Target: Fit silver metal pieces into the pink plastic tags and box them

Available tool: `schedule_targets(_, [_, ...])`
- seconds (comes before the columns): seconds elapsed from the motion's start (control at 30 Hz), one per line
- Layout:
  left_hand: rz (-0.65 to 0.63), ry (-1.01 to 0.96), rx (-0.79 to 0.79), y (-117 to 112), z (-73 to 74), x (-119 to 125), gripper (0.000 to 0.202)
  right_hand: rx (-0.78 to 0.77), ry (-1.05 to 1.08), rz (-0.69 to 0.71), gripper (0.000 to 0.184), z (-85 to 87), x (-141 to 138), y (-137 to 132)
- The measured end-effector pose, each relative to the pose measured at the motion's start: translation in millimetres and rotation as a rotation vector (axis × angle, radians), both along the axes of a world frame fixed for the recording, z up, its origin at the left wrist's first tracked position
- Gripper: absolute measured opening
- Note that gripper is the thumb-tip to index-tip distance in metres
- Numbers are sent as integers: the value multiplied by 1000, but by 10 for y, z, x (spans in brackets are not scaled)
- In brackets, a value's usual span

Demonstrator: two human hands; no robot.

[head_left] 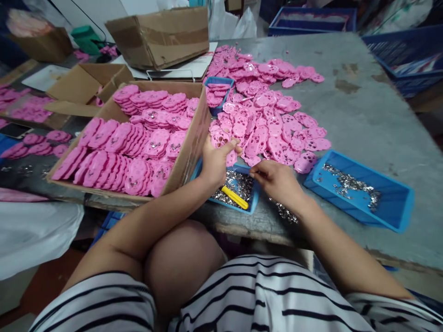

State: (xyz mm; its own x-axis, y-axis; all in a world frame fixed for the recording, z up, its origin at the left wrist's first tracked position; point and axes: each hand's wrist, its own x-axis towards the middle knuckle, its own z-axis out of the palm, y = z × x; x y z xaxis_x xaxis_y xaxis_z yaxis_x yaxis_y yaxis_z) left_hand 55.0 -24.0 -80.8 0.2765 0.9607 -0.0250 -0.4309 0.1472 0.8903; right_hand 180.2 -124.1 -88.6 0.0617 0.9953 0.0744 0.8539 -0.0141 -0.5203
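Observation:
My left hand is closed on a pink plastic plate with holes in it, thumb across its front. Just right of it, my right hand has thumb and fingers pinched together; whatever is between them is too small to name. Beneath both hands stands a blue tray full of small shiny metal pieces. A yellow-handled tool lies across those pieces. More loose metal pieces are scattered on the table below my right hand. Behind my hands spreads a heap of similar pink plates.
To the left, a cardboard box holds rows of stacked pink plates. A second blue bin with metal pieces stands at right. A small blue basket and a larger carton stand farther back. The table's front edge is close to my lap.

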Motion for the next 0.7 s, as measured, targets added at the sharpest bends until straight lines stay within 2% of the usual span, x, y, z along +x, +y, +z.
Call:
schedule_targets(0.17, [-21,-31,-35,-16,24,14,37,-295,-413,244,25,94,-329,118])
schedule_targets(0.27, [-18,-29,-54,-23,25,20,36,-351,-562,323,30,42,-527,194])
schedule_targets(0.43, [-22,-37,-58,-48,39,26,40,-279,-499,308,27,-36,-513,237])
schedule_targets(0.7, [-12,-69,-52,-36,42,26,39,-336,-439,272,25,36,-406,195])
